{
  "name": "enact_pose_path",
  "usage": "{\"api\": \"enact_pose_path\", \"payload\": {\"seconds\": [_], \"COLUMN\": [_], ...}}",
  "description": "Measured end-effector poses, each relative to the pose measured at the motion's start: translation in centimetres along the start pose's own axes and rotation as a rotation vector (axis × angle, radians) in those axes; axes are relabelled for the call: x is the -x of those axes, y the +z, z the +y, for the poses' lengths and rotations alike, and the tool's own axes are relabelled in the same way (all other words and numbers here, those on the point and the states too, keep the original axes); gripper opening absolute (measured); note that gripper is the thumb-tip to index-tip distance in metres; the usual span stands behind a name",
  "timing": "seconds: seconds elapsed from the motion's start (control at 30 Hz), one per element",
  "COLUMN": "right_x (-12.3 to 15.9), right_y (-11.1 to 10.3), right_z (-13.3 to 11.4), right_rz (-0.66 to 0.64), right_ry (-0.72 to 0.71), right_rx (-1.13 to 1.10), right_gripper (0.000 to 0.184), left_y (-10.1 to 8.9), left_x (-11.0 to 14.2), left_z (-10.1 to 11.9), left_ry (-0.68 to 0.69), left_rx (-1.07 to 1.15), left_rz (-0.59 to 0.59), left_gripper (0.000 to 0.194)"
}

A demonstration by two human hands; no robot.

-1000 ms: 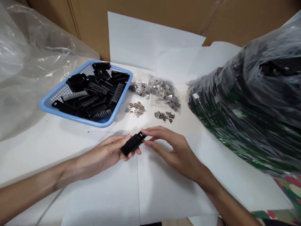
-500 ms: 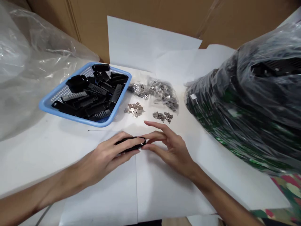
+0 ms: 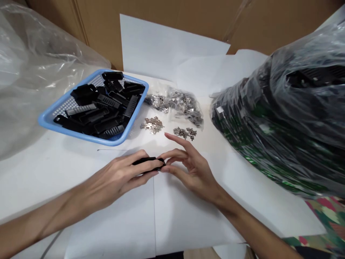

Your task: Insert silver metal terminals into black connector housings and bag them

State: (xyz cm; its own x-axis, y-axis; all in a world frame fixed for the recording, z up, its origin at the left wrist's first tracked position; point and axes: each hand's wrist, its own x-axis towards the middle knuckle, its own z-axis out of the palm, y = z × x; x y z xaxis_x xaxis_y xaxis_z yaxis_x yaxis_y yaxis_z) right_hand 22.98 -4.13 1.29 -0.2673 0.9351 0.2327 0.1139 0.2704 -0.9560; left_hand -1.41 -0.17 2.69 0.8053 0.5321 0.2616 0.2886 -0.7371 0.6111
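My left hand (image 3: 126,172) is closed over a long black plastic part (image 3: 144,162), fingers lying along its top and the thumb below. At that part's right end, my right hand (image 3: 188,167) pinches with thumb and fingertips, the index finger raised away. Whether a small metal piece is also between those fingertips is hidden. Beyond the hands lie a small pile of flat metal plates (image 3: 152,125) and a pile of small metal clips (image 3: 185,132).
A blue basket (image 3: 81,136) of black plastic parts stands back left. Clear bags of metal pieces (image 3: 185,108) lie behind the piles. A large plastic-wrapped bundle (image 3: 272,133) fills the right side. Clear plastic sheeting (image 3: 54,64) hangs left; cardboard (image 3: 172,18) stands behind.
The whole view has shifted slightly. Both hands keep hold of the black plastic part, which is tilted a little differently at its right end.
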Motion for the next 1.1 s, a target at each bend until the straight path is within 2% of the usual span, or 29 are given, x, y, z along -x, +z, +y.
{"api": "enact_pose_path", "payload": {"seconds": [0.23,0.37,0.53,0.63,0.7,0.8,0.9,1.0,1.1], "right_x": [0.2,0.4,0.3,0.2,0.3,0.5,0.0,-1.7,-3.9], "right_y": [0.3,0.8,2.1,2.4,2.2,1.4,0.3,-0.9,-1.7], "right_z": [0.3,0.4,0.8,1.1,1.1,0.7,-0.2,-0.7,0.0], "right_rz": [0.025,0.057,0.115,0.131,0.073,-0.054,-0.148,-0.233,-0.152], "right_ry": [0.042,0.029,-0.207,-0.362,-0.414,-0.383,-0.290,-0.175,-0.164], "right_rx": [-0.069,-0.024,0.315,0.513,0.562,0.532,0.413,0.382,0.657], "right_gripper": [0.060,0.049,0.042,0.036,0.037,0.032,0.022,0.029,0.041], "left_y": [0.0,0.3,0.5,0.4,0.1,-0.9,-1.9,-2.4,-2.3], "left_x": [-0.3,-0.5,-1.0,-1.0,-0.8,-0.6,-0.6,-0.6,-0.4], "left_z": [-0.5,-0.1,1.0,1.4,1.1,0.1,-0.6,-0.5,0.1], "left_ry": [-0.016,-0.173,-0.455,-0.503,-0.533,-0.562,-0.561,-0.534,-0.486], "left_rx": [0.034,0.197,0.528,0.602,0.622,0.673,0.722,0.777,0.852], "left_rz": [-0.003,0.054,0.198,0.164,0.122,-0.006,-0.134,-0.116,-0.039], "left_gripper": [0.029,0.024,0.024,0.028,0.031,0.035,0.033,0.028,0.034]}}
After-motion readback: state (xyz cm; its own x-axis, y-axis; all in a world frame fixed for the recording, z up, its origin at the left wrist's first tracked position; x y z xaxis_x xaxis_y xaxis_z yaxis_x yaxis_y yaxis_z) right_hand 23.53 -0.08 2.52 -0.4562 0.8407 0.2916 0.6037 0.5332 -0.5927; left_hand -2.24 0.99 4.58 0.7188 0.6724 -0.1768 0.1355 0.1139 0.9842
